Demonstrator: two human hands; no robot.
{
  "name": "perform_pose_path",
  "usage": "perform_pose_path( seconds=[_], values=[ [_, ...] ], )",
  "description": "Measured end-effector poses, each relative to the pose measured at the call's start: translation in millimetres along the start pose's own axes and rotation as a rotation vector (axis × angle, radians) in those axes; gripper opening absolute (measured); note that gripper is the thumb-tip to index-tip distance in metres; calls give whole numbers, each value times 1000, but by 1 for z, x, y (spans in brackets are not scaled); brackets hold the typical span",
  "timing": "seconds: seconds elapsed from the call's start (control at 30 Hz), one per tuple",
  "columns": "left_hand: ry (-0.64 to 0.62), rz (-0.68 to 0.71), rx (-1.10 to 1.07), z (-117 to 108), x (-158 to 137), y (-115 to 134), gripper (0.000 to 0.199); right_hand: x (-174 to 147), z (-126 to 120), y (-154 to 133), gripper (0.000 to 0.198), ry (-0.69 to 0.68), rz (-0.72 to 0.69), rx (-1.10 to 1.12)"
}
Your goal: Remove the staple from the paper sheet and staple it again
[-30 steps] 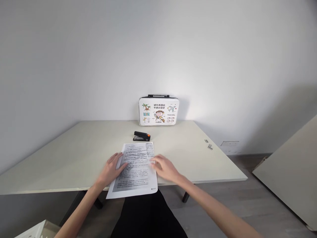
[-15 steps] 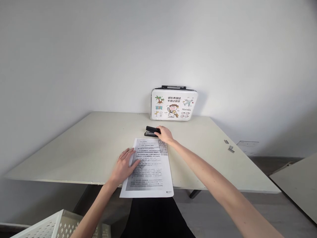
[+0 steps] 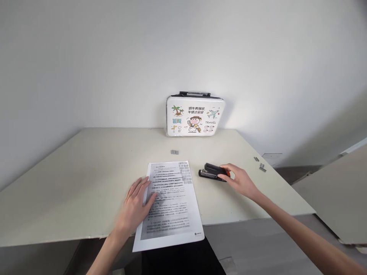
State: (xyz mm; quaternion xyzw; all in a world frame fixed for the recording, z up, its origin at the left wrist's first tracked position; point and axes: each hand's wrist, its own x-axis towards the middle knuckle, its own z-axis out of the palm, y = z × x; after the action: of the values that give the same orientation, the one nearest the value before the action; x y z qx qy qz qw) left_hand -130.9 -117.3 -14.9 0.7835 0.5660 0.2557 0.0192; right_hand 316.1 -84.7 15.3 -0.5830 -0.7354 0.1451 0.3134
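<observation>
My right hand (image 3: pixel 239 181) is closed around the back end of a black stapler (image 3: pixel 212 170), just to the right of the printed sheet. The stapler's front end points left toward the paper. My left hand (image 3: pixel 136 204) lies flat with its fingers spread on the left edge of the printed paper (image 3: pixel 169 198). Dark text covers most of the page, and its lower end juts past the table's front edge. Beyond the paper's top edge lies a small group of grey staple strips (image 3: pixel 174 152).
A white carry case (image 3: pixel 195 116) with cartoon travel pictures stands against the wall at the back of the pale table (image 3: pixel 94 164). More grey staple strips (image 3: pixel 262 167) lie near the table's right edge. Another pale surface (image 3: pixel 338 202) is at far right.
My right hand has brought the stapler from above the paper's top edge toward the right and nearer to me. Staple strips now show where it was. My left hand stays on the paper.
</observation>
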Motion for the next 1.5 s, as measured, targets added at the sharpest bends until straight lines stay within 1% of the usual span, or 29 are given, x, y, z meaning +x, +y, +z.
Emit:
perform_pose_path(
  seconds=[0.07, 0.17, 0.3, 0.4, 0.47, 0.6, 0.67, 0.77, 0.87, 1.0, 1.3, 1.5],
  values=[
    [-15, -3, 9, -1, 2, 1, 52, -17, -6, 0, 37, -40, 30, 12],
    [-26, 7, 16, -2, 4, 2, 52, -30, -12, -1, 38, -92, 27, 49],
    [-18, 33, 11, -1, 8, 2, 50, -34, -20, 2, 37, -154, 30, 116],
    [13, 36, 6, -1, 14, 4, 50, -34, -21, 8, 39, -176, 61, 209],
    [20, 18, 9, -1, 17, 6, 50, -35, -17, 12, 41, -161, 112, 295],
    [11, -36, -3, -4, 21, 12, 50, -42, -7, 22, 43, -68, 210, 411],
    [17, -67, -5, -6, 23, 14, 51, -45, -3, 24, 42, -33, 227, 440],
    [20, -95, 11, -6, 25, 14, 51, -48, -2, 24, 40, -23, 255, 473],
    [23, -86, 17, -4, 26, 12, 52, -50, -1, 20, 40, -1, 274, 497],
    [10, -81, 11, -1, 23, 11, 51, -55, 1, 16, 42, 83, 309, 505],
    [13, -53, 27, -1, 19, 14, 53, -56, 10, 17, 46, 130, 290, 494],
    [13, -36, 21, 0, 19, 13, 52, -56, 15, 13, 50, 205, 285, 459]
  ],
)
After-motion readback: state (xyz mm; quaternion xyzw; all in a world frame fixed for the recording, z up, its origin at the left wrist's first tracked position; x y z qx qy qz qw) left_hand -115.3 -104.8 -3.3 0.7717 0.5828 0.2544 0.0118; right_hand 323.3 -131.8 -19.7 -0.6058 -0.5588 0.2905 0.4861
